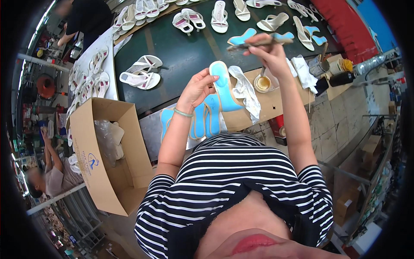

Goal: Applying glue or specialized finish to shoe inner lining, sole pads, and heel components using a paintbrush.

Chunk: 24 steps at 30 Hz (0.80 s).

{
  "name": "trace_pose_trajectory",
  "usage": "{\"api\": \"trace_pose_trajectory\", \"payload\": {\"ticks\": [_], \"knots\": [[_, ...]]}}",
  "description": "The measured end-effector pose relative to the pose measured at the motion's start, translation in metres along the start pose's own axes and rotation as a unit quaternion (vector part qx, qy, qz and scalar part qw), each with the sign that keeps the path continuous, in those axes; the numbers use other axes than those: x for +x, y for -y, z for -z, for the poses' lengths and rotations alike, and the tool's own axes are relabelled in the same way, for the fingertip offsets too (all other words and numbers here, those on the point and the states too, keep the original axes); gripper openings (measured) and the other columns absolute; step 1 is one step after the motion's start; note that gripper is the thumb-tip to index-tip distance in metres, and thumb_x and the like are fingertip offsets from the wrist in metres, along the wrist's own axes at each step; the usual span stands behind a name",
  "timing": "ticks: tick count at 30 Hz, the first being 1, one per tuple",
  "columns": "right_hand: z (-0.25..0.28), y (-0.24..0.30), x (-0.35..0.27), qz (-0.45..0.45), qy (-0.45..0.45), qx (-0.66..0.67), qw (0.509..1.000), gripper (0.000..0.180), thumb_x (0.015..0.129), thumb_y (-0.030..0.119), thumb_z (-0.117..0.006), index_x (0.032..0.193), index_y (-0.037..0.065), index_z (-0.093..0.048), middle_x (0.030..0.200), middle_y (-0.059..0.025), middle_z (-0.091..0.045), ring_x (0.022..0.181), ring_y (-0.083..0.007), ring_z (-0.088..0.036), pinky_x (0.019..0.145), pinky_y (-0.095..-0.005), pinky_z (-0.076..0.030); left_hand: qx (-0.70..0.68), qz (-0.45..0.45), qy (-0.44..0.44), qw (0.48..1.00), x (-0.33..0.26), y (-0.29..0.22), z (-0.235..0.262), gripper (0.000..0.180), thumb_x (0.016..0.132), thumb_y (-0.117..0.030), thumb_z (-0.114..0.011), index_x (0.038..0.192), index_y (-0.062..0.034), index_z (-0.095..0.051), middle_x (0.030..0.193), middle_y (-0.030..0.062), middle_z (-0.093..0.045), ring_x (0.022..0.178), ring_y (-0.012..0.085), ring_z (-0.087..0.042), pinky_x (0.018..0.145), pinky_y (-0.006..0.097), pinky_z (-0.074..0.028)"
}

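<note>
Between the thumb and fingers of my left hand is a light-blue shoe insole with a beige rim, its rounded heel end pointing up. My right hand, raised over the worktop, is closed around a slim, brownish brush that is slightly blurred. Below it stands a small pot with yellowish paste inside. A crumpled white cloth lies between the held insole and the pot. Several more blue insoles overlap close to my body, beneath my left wrist.
White thong sandals stand on the dark green belt ahead. An open cardboard box is at my left. Cans and a white cloth sit at the right edge. Other people work at far left.
</note>
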State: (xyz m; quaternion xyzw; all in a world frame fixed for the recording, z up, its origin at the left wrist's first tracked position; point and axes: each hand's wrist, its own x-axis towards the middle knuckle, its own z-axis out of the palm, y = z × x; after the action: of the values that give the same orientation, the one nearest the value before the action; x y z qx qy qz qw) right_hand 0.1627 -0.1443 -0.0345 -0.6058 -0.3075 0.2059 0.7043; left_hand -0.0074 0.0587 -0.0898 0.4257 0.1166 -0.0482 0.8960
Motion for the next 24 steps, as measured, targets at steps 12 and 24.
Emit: {"api": "trace_pose_trajectory", "payload": {"ticks": [12,24], "knots": [[-0.04,0.015,-0.052,0.047,0.278,-0.149,0.948,0.021,0.074,-0.008,-0.071,0.091,0.001,-0.062,0.099,-0.0106,-0.069,0.096,-0.0206,-0.067,0.083,-0.0309,-0.053,0.022,0.03,-0.045,0.998,0.008,-0.007,0.021,0.031,0.094,-0.018,-0.056,0.124,-0.011,-0.049,0.105,0.0044,-0.061,0.088,0.0177,-0.065,0.073,0.043,-0.058],[-0.045,0.0,-0.03,0.002,0.138,-0.197,0.971,0.021,0.069,-0.007,-0.068,0.089,0.001,-0.069,0.082,-0.0066,-0.07,0.077,-0.0121,-0.065,0.071,-0.0272,-0.051,0.006,0.058,-0.019,0.998,0.018,0.007,0.011,0.036,0.096,-0.028,-0.057,0.124,-0.0078,-0.048,0.102,0.0044,-0.061,0.086,0.0155,-0.063,0.077,0.037,-0.055]]}}
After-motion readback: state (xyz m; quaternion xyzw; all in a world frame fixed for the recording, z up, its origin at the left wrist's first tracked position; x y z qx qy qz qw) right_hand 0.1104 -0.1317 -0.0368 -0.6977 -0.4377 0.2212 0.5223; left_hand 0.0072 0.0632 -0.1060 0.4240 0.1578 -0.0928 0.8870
